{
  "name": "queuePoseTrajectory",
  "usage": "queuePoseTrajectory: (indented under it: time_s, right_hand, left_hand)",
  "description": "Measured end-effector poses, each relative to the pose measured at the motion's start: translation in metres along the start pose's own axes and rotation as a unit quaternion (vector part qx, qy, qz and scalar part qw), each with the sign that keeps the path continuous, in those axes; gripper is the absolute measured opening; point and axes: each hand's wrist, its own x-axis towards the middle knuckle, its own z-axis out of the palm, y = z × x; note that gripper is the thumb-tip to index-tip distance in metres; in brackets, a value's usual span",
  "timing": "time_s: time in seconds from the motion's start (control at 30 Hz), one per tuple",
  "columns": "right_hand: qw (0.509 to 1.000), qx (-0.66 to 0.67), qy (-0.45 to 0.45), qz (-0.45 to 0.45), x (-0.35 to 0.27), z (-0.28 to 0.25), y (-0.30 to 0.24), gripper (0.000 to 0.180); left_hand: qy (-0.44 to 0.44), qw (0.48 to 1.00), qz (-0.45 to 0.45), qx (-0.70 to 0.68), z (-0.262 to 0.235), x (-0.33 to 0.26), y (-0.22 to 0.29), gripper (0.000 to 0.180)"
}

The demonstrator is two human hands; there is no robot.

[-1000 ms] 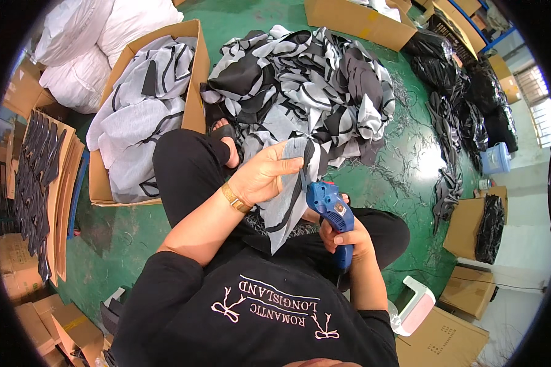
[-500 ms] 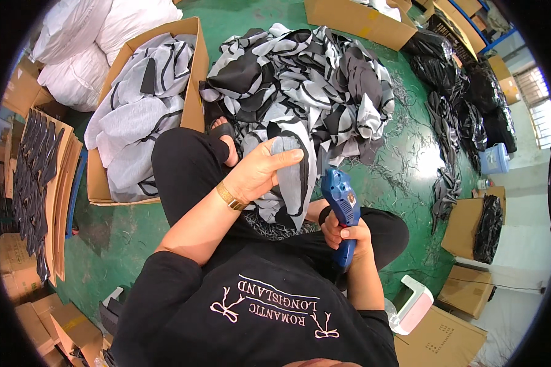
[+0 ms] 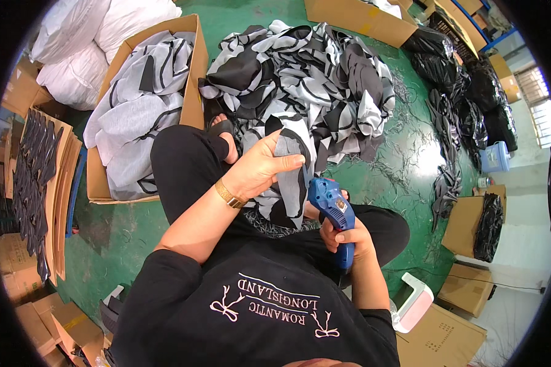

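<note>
My left hand (image 3: pixel 260 168) pinches a grey fabric piece (image 3: pixel 292 174) with black edging, thumb laid across its face. The cloth hangs down between my knees. In my right hand (image 3: pixel 348 235) is a blue handheld power tool (image 3: pixel 332 205), with my fingers wrapped round its grip. Its head points up and left, close to the right edge of the cloth. Whether the two touch I cannot tell, and the tool's working tip does not show clearly. Beyond my hands lies a large heap of grey and black fabric pieces (image 3: pixel 324 79) on the floor.
An open cardboard box (image 3: pixel 197 92) full of similar fabric stands at the left. Thin fabric scraps (image 3: pixel 404 162) litter the green floor (image 3: pixel 128 235). White sacks (image 3: pixel 73 79) are at the far left, black plastic bags (image 3: pixel 438 67) at the right. A pink-and-white stool (image 3: pixel 415 309) stands near my right elbow.
The blue tool has moved left, and its head has tipped toward the fabric's right edge. My left hand keeps its hold, and the cloth has shifted slightly.
</note>
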Motion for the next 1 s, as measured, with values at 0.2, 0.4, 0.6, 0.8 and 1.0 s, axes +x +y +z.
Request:
queuePoseTrajectory:
  time_s: [0.2, 0.4, 0.6, 0.8, 1.0]
  right_hand:
    - [0.999, 0.043, -0.007, -0.029, 0.006, 0.002, 0.006, 0.036]
    - [0.997, 0.064, -0.013, -0.043, 0.012, 0.008, -0.002, 0.031]
    - [0.969, -0.109, 0.166, -0.148, 0.003, 0.008, -0.022, 0.035]
    - [0.938, -0.238, 0.217, -0.127, -0.017, 0.024, -0.019, 0.037]
    - [0.914, -0.325, 0.216, -0.108, -0.023, 0.037, -0.015, 0.041]
  left_hand:
    - [-0.034, 0.999, -0.005, 0.003, -0.006, 0.001, -0.009, 0.036]
    - [-0.060, 0.996, -0.003, 0.070, 0.004, 0.001, -0.004, 0.031]
    - [0.006, 0.997, -0.006, 0.077, -0.006, 0.005, -0.009, 0.021]
    - [0.050, 0.999, -0.021, -0.002, -0.025, 0.005, -0.015, 0.019]
    - [0.068, 0.997, 0.016, 0.021, -0.018, 0.007, -0.016, 0.018]
